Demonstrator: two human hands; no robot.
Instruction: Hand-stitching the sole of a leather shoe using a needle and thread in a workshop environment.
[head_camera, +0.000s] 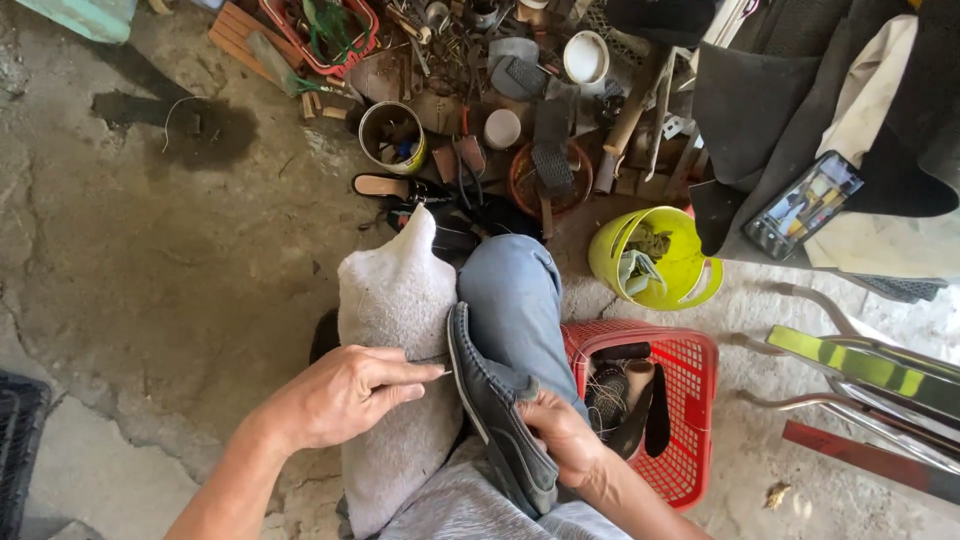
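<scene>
A dark grey slip-on shoe (495, 405) lies on its side across my lap, sole edge facing left. My right hand (562, 435) grips the shoe's upper from the right. My left hand (345, 392) pinches a thin metal tool (432, 368) whose tip touches the sole edge. A whitish towel (395, 300) covers my left knee under that hand. My right knee in blue jeans (512, 295) rises behind the shoe.
A red plastic basket (690, 400) with brushes and tools stands at my right. A lime-green bucket (655, 255) sits beyond it. Cans, sandals, scrap and hand tools crowd the concrete floor ahead. A phone (803, 205) rests on dark sheets at right.
</scene>
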